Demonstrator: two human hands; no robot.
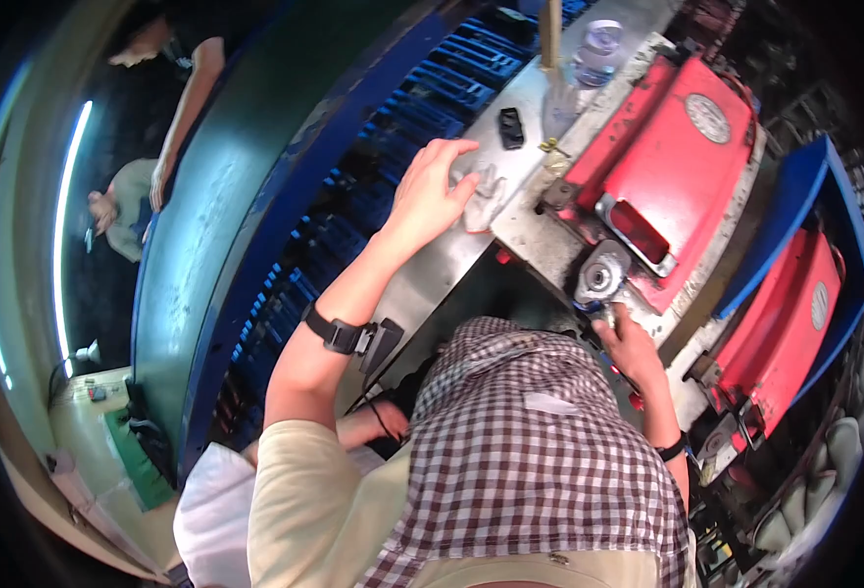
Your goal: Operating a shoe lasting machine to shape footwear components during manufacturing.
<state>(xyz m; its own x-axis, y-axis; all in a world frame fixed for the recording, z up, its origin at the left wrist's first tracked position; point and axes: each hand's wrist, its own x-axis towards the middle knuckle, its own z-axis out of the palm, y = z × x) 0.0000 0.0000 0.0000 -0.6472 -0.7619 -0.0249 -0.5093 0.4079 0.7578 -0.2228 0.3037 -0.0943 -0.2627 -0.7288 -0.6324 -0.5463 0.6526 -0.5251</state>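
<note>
My left hand [430, 188] is raised with its fingers apart over a metal ledge [439, 269], beside a crumpled whitish piece [488, 199]; nothing shows in its grasp. At the front of a red machine [672, 162], my right hand [633, 345] has its fingers curled just below a round metal part [603, 276]. What those fingers grip is too small to make out. A small black object [511, 128] lies on the ledge beyond my left hand. A checked apron [540, 441] covers my lap.
A green conveyor belt [246, 216] runs along the left, above a blue rack [295, 304]. Co-workers [123, 201] stand across it; another's hand [378, 421] is near my left elbow. A clear jar [598, 54] is farther back. A second red machine [789, 323] stands right.
</note>
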